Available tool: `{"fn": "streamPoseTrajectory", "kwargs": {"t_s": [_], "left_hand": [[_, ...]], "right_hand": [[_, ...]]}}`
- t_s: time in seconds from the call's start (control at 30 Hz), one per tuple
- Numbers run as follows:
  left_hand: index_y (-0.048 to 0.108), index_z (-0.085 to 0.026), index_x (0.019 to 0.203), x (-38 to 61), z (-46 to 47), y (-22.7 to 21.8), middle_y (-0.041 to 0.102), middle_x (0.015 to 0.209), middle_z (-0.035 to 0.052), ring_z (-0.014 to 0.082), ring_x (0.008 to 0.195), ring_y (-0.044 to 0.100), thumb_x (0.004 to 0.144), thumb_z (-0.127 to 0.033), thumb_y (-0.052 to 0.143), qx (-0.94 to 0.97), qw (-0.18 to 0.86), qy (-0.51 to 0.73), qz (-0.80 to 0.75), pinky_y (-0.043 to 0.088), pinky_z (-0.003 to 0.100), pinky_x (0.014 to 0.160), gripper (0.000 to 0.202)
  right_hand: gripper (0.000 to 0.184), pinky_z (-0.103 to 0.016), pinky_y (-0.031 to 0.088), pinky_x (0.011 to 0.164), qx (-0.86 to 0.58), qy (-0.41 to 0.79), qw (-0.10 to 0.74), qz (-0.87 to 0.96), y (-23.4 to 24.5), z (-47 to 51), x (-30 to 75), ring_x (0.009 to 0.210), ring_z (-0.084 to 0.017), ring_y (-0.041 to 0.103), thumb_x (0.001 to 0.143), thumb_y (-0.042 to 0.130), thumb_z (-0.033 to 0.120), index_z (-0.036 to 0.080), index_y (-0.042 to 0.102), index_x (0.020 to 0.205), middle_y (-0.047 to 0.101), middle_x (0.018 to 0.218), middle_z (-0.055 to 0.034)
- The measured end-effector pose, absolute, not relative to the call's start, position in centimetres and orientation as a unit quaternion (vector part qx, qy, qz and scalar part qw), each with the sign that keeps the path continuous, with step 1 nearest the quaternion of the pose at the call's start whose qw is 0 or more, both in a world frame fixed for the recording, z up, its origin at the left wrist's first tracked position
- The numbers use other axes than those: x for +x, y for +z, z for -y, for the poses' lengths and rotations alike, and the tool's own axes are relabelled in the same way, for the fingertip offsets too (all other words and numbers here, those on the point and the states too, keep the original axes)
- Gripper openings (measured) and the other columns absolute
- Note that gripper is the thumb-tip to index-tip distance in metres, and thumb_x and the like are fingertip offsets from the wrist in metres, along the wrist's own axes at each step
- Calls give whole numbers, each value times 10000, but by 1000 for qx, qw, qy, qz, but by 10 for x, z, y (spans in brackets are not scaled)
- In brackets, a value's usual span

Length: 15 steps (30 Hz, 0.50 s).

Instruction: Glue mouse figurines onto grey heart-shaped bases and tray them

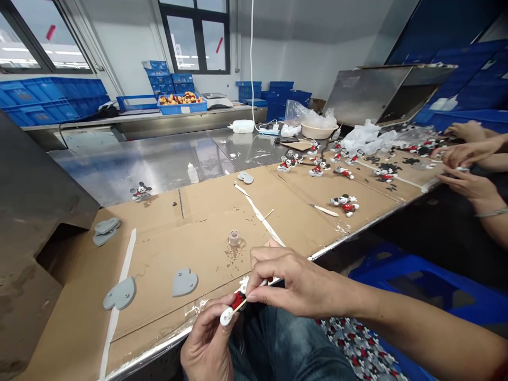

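Low at the table's front edge, my left hand [208, 336] pinches a small red, black and white mouse figurine [238, 299], its white shoe end towards me. My right hand [283, 278] is closed on a thin wooden stick [239, 306], whose tip lies at the white shoe. Fingers partly hide the figurine's upper part. Beyond my hands stands a small clear cup [234, 238] with brown specks around it. Grey heart-shaped bases lie to the left, one [184, 284] near my left hand and another [119, 294] across a white tape strip.
Mouse figurines [344, 204] and a white-handled knife [324, 210] lie to the right. A small white bottle [192, 173] stands behind. Another person's hands [468, 156] work at far right. A blue bin of figurines [357, 349] sits below; a metal housing [35, 211] rises at left.
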<state>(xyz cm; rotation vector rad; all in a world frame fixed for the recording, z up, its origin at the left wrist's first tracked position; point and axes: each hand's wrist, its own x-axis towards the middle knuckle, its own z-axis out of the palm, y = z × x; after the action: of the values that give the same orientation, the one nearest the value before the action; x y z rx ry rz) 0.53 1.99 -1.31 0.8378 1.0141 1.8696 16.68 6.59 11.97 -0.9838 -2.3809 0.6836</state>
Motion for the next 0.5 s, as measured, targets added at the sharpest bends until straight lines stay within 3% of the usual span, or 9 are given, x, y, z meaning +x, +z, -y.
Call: {"fn": "streamPoseTrajectory", "kwargs": {"t_s": [0.2,0.5], "left_hand": [[735,-199,714,6,-18,-7,755,771,33,172,739,709,644,-185,812,331,434,732,-408,595,258,738,105],[735,-204,703,7,-20,-13,761,741,32,162,716,713,626,-196,824,331,418,741,-409,597,234,702,118]], "right_hand": [[83,-276,377,721,-344,214,195,893,119,-67,167,732,-116,539,865,642,197,165,685,802,563,718,10],[84,-234,399,679,-365,255,307,841,118,-87,170,685,-98,536,812,675,120,135,677,730,586,699,8]]}}
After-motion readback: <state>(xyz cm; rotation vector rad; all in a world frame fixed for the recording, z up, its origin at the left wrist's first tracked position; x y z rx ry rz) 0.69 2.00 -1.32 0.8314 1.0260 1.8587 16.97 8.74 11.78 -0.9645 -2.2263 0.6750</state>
